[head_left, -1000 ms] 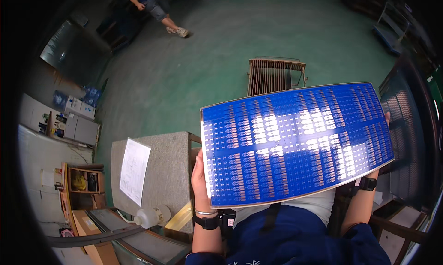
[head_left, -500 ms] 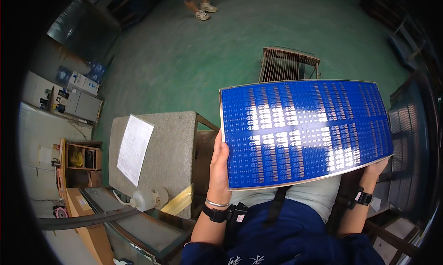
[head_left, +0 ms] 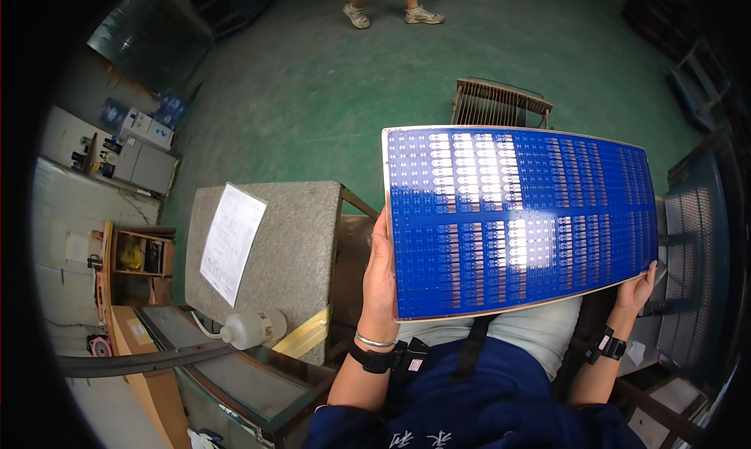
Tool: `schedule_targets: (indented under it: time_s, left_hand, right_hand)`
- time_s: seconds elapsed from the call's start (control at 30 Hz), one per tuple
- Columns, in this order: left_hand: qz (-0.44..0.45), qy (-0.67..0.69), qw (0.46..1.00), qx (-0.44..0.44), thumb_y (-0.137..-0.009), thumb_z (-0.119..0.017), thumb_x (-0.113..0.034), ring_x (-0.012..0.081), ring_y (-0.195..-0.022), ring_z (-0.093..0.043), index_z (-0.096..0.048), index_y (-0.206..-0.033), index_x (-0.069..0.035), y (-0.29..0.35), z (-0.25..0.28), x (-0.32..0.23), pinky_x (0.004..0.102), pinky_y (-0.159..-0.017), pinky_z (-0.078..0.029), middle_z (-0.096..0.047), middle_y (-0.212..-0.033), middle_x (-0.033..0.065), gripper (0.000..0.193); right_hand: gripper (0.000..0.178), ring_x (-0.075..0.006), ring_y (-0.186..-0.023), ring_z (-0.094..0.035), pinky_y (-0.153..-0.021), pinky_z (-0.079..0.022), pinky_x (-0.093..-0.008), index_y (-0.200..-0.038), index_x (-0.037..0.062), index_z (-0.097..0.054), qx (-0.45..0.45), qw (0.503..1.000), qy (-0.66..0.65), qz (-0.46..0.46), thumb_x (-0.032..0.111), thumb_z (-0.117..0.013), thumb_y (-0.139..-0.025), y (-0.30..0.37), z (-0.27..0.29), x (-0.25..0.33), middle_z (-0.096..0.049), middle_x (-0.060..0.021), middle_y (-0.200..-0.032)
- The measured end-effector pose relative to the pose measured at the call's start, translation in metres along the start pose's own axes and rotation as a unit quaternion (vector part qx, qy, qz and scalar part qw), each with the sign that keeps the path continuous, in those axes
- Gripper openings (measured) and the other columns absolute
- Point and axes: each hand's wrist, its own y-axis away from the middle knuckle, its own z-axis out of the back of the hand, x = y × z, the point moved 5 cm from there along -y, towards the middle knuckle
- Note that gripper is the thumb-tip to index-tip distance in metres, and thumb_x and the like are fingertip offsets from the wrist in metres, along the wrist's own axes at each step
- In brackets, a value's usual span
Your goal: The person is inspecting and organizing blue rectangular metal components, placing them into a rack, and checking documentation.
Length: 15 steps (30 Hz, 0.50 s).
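Note:
A large blue circuit board panel [head_left: 532,238], patterned with rows of small copper-coloured and shining white shapes, is held up in front of my lap. My left hand [head_left: 380,273] grips its left edge, the thumb along the side and the other fingers hidden behind. At the lower right corner my right hand [head_left: 637,290] holds the edge, its fingertips showing beside the corner. Light glares off the panel's upper left and its middle.
Left of me stands a grey-topped table [head_left: 301,230] bearing a written sheet [head_left: 232,242] and a white squeeze bottle [head_left: 254,329]. A slatted metal rack [head_left: 501,105] is on the green floor beyond the panel. Another person's shoes [head_left: 423,16] show at the top; a dark perforated rack [head_left: 692,269] stands at right.
The panel has tilted, and the glare has shifted over its surface. My right fingertips now show at its edge. The other person has stepped rightward across the floor.

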Motion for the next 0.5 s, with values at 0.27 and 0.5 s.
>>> schedule_targets:
  time_s: [0.27,0.5]
  left_hand:
    - [0.02,0.002,1.0,-0.015,-0.099,-0.024,-0.035,0.0149,-0.121,-0.04,-0.024,-0.139,-0.002,0.001,0.001,0.003,0.0304,-0.102,-0.034,-0.038,-0.135,0.0088,0.051]
    - [0.05,-0.003,0.998,-0.026,-0.1,-0.024,-0.033,0.0151,-0.12,-0.041,-0.029,-0.136,0.0,0.005,0.01,0.007,0.0302,-0.101,-0.035,-0.043,-0.131,0.0096,0.049]
  right_hand:
    - [0.036,-0.0259,-0.113,-0.052,-0.101,-0.038,-0.041,-0.121,-0.0071,-0.047,0.021,1.0,-0.01,-0.017,0.018,-0.038,-0.097,0.002,0.001,-0.002,-0.054,-0.0183,-0.122]
    - [0.036,-0.0262,-0.113,-0.052,-0.1,-0.038,-0.0408,-0.12,-0.0073,-0.047,0.009,1.0,0.007,-0.009,0.019,-0.037,-0.097,0.001,0.012,0.002,-0.054,-0.0179,-0.122]
